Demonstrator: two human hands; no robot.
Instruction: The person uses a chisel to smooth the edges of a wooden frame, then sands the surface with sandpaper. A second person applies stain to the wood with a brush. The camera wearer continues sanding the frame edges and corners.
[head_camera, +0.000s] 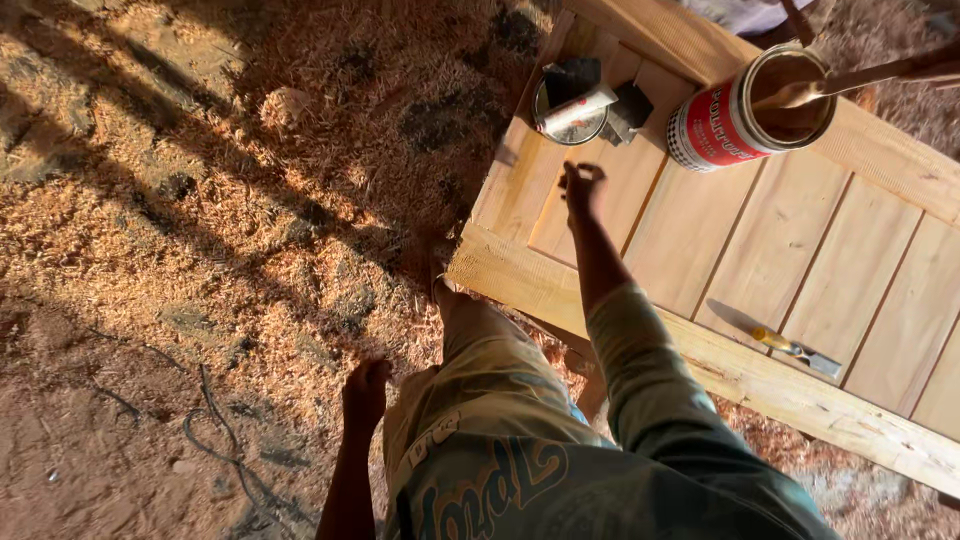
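Note:
My right hand (582, 187) reaches out over a pale wooden panelled door (800, 250) lying flat, fingers loosely curled and apart, holding nothing. It hovers just short of a round tin lid (560, 125) with a white tube (578, 108) lying across it and dark blocks (630, 105) beside it. My left hand (366, 388) hangs by my side over the ground, fingers curled in, with nothing in it.
An open can with a red label (745, 110) stands on the door, with a wooden stick (860, 78) reaching into it from the right edge. A putty knife with a yellow handle (790, 346) lies on the door. Sawdust and shavings (250, 200) cover the ground; a cable (225, 430) trails across it.

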